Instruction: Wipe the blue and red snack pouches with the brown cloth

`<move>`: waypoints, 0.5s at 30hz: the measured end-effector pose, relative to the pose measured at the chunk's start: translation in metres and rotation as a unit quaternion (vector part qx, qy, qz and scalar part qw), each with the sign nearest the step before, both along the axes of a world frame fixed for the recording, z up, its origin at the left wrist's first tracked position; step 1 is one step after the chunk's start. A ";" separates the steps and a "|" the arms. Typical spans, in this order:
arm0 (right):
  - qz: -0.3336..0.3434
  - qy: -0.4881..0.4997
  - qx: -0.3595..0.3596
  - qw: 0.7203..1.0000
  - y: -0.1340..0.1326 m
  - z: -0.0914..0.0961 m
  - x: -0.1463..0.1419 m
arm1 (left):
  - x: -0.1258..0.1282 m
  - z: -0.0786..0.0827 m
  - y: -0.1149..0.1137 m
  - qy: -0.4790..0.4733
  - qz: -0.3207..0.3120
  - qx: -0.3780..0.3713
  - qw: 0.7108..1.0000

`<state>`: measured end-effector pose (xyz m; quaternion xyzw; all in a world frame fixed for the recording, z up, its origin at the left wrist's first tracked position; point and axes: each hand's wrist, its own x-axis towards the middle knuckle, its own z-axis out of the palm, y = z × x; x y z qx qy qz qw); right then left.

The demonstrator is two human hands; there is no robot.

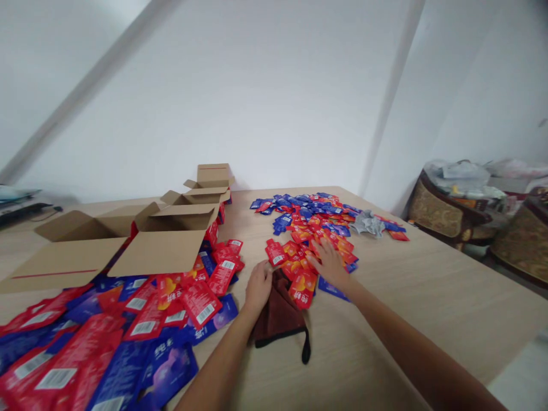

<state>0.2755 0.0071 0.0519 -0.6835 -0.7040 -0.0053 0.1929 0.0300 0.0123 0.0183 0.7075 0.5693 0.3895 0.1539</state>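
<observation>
My left hand is closed at the upper left edge of a brown cloth with a dark border and a loop at its lower corner. Just beyond its fingertips lies a red packet with a white label. My right hand rests on a heap of red and orange packets, its fingers spread apart. A blue packet pokes out beneath that wrist. What lies under the right palm is hidden.
Several open cardboard boxes stand on the left of the table. Red and blue packets pile up in front of them. Farther back are more packets and a crumpled grey cloth. Chairs holding bags stand at right.
</observation>
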 end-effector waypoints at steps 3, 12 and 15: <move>0.181 -0.040 -0.018 0.983 -0.047 -0.014 -0.038 | 0.009 0.005 0.009 0.023 -0.015 0.006 1.000; 0.233 -0.029 0.029 0.972 -0.025 -0.013 -0.013 | 0.066 0.002 0.037 0.045 0.024 -0.026 0.998; 0.206 -0.023 0.040 0.977 -0.019 0.001 -0.011 | 0.068 0.003 0.038 0.018 0.014 -0.029 0.999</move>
